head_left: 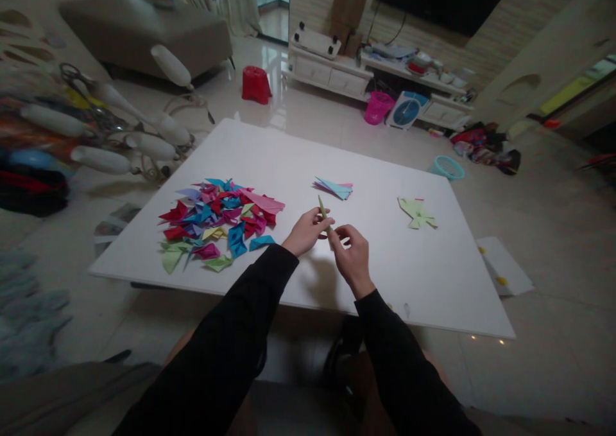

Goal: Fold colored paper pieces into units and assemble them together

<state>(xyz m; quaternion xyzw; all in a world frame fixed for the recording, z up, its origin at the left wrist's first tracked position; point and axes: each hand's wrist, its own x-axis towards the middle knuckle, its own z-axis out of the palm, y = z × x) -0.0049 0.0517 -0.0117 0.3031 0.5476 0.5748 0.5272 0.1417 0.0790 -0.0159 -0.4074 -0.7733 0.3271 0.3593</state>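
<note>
Both hands meet over the middle of the white table. My left hand and my right hand pinch the same narrow folded piece of light green paper, which sticks up and away between the fingers. A heap of folded paper pieces in red, blue, pink, purple and green lies to the left of my left hand. A small stack of blue and pink folded pieces sits just beyond my hands. A flat light green folded shape lies to the right.
A rack with white handles and scissors stands off the table's left side. On the floor beyond are a red stool, a pink bucket, a teal basin and a low white TV cabinet. A white sheet lies by the right edge.
</note>
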